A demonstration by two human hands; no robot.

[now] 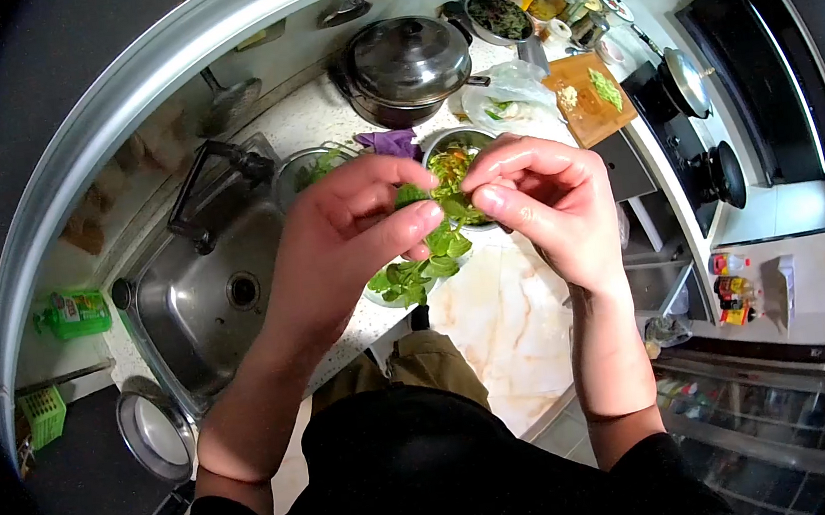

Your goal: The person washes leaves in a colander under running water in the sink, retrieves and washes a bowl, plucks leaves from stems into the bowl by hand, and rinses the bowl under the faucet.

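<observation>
Our left hand [324, 232] pinches greens [447, 242], and our right hand [567, 201] holds its thumb and finger just beside them. Between our hands shows a bowl [458, 133]; we see the sink [187, 316] at left, a lidded pot [410, 62] beyond, a board [602, 127] at right.

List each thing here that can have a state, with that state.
Left hand: fingers curled, grip unclear
Right hand: fingers curled, grip unclear
Leafy greens: intact leaves visible
Large pot: lid on
Rear pot: uncovered, leaves inside
Stove pan: lid on
Metal bowl: uncovered, vegetable pieces inside
Purple cloth: crumpled
Plastic bag: crumpled
Cutting board: bearing chopped food
Faucet: no flow visible
</observation>
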